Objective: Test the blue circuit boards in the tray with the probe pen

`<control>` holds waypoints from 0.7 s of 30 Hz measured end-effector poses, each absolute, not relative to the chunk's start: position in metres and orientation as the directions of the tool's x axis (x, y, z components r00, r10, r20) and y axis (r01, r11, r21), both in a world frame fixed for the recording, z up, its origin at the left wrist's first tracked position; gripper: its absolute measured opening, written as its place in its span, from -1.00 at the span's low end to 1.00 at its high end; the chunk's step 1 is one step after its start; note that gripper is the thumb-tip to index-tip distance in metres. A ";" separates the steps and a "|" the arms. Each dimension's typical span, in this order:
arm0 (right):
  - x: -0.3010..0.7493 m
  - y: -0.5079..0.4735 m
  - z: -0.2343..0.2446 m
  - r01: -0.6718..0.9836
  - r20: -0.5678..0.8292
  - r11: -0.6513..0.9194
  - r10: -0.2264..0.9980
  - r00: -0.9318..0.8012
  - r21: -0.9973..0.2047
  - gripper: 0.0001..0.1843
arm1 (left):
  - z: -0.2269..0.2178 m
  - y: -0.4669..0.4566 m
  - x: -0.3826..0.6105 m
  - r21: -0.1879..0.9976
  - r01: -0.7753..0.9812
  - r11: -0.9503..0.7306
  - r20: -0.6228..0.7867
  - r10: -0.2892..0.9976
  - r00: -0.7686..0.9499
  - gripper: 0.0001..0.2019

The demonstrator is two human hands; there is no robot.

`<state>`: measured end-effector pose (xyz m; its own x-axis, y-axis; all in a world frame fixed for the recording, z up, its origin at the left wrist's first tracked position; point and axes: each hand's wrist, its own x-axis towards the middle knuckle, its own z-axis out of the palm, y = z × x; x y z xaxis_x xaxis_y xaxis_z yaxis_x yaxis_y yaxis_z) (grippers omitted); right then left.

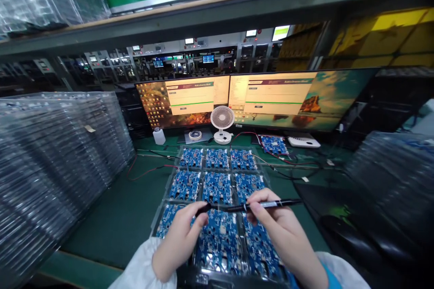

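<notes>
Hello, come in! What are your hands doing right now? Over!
Both hands on black pen: left hand at its cap end, right hand gripping the barrel. Tray of blue circuit boards directly beneath. Nothing in the way.

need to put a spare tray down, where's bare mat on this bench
Bare green mat lies left of the board tray, up to the tray stack. Behind the tray it is crowded: wires, fan, loose board. Right side holds a dark stack.
</notes>
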<state>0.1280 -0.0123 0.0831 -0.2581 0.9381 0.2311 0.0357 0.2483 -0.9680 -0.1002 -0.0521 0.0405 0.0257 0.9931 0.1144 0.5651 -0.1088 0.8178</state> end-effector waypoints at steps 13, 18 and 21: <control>0.157 -0.041 0.070 0.057 0.241 0.283 0.892 -0.382 -0.957 -0.63 | 0.068 -0.075 -0.034 0.863 0.478 -0.166 0.003 0.946 0.323 -0.50; 0.178 -0.057 0.068 -0.043 0.384 0.414 0.794 -0.471 -0.909 -0.71 | 0.062 -0.087 -0.010 0.994 0.095 0.062 -0.103 0.844 0.526 -0.38; 0.189 -0.049 0.069 -0.007 0.377 0.436 0.770 -0.515 -0.900 -0.78 | 0.066 -0.081 -0.002 0.992 0.047 0.120 -0.124 0.797 0.591 -0.39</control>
